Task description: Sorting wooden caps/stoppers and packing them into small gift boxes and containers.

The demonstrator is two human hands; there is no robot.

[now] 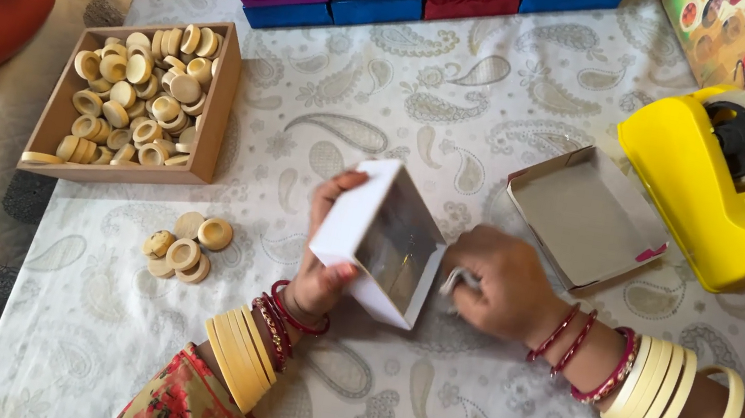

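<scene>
Left hand (pixel 323 261) grips a small white box (pixel 383 239) — silvery inside, tilted — right hand (pixel 496 285) curled beside it.

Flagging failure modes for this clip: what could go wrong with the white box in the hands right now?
1. The left hand pinches the small white cardboard box tilted on one edge; it could slip or crush.
2. The right hand works close to the box's open side; a push might bend the wall.
3. The loose cream plastic rings lie near the left wrist and could get swept away.
</scene>
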